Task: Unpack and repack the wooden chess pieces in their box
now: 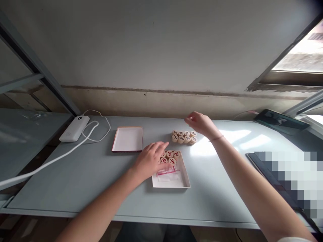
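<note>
Chinese chess pieces with red characters (169, 154) lie in rows at the far end of a shallow white box (184, 174). A clear plastic bag with a pink-red seal strip (165, 177) is in the near part of that box. Over its left side, my left hand (152, 156) has its thumb and fingers spread around the red pieces, partly covering them. Beyond the box stands a stacked block of chess pieces with dark characters (184, 137). My right hand (198, 122) hovers above and behind that block, fingers curled; whatever they may hold is hidden.
The white-lined box lid (127, 139) lies on the grey table (88, 178) to the left. A white power bank (74, 128) with a cable (63, 155) is farther left. A phone (281, 121) leans at the right, behind a dark-edged, pixelated object (287, 181).
</note>
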### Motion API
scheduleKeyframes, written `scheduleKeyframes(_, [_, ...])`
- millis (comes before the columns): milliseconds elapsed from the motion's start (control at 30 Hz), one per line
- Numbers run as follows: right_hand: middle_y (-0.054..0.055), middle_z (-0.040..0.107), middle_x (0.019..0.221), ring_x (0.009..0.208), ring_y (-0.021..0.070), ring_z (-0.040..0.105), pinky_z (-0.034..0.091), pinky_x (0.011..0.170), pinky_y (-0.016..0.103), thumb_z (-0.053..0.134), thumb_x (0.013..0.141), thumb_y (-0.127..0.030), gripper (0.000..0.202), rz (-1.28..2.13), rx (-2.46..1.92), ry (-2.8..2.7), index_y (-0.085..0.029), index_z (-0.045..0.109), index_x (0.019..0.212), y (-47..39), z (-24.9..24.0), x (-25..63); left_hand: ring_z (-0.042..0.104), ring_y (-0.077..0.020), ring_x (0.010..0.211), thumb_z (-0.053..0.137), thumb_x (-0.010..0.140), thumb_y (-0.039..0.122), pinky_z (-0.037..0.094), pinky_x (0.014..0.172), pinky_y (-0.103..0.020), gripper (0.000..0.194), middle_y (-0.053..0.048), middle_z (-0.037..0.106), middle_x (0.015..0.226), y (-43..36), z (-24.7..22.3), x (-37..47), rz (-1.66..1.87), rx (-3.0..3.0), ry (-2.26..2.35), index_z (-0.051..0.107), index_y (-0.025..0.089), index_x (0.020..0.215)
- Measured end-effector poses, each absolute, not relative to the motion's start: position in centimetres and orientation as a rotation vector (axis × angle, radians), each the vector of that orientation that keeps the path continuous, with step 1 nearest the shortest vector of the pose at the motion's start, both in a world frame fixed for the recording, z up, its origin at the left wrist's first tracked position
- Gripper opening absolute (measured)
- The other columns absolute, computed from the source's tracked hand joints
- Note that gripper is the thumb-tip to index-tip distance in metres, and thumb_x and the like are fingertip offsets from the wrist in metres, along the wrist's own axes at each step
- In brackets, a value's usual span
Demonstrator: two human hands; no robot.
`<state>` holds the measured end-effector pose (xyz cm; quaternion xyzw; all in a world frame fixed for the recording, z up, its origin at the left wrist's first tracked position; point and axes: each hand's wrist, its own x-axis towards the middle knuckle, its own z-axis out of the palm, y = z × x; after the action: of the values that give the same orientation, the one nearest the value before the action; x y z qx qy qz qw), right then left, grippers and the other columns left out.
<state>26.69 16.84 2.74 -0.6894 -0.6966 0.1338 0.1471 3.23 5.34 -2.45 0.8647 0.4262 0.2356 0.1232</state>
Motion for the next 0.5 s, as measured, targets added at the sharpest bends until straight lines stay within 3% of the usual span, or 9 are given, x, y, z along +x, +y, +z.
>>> scheduleKeyframes(100, [0.004, 0.065, 0.074, 0.06, 0.0139, 0.056, 0.039, 0.05, 0.024, 0.049, 0.086, -0.051, 0.034, 0.903, -1.474, -2.096, -0.019, 0.056, 0.096, 11.9, 3.2, 25.0, 0.056, -0.0247, 0.115, 0.052, 0.089, 0.051, 0.05, 0.095, -0.04, 0.06, -0.011, 0.055, 0.126, 5.2, -2.0, 3.6, 0.9, 2.472, 1.226, 0.035, 0.023, 0.139])
scheduleKeyframes(200, [0.001, 0.061, 0.075, 0.061, 0.0128, 0.054, 0.041, 0.051, 0.025, 0.05, 0.087, -0.051, 0.031, 1.175, -1.214, -2.093, -0.021, 0.052, 0.095, 7.7, 2.8, 23.4, 0.061, -0.0203, 0.107, 0.049, 0.094, 0.04, 0.052, 0.09, -0.034, 0.043, -0.008, 0.059, 0.119, 4.9, -1.8, 4.1, 1.045, 2.415, 1.162, 0.041, 0.024, 0.133])
scheduleKeyframes(333, [0.001, 0.06, 0.078, 0.068, 0.0136, 0.057, 0.046, 0.057, 0.027, 0.052, 0.087, -0.051, 0.03, 1.323, -1.136, -1.944, -0.022, 0.049, 0.093, 6.0, 1.9, 23.3, 0.063, -0.0174, 0.098, 0.052, 0.093, 0.026, 0.053, 0.083, -0.03, 0.026, -0.005, 0.062, 0.109, 4.6, -1.6, 4.6, 1.085, 2.363, 1.126, 0.052, 0.023, 0.118])
scheduleKeyframes(500, [0.006, 0.066, 0.085, 0.069, 0.0135, 0.058, 0.047, 0.061, 0.028, 0.054, 0.084, -0.058, 0.039, 1.186, -1.281, -1.605, -0.02, 0.05, 0.093, 7.4, 1.3, 25.5, 0.063, -0.0173, 0.091, 0.059, 0.081, 0.015, 0.046, 0.087, -0.033, 0.014, -0.001, 0.067, 0.096, 4.2, -1.5, 5.4, 0.996, 2.445, 1.139, 0.057, 0.021, 0.092])
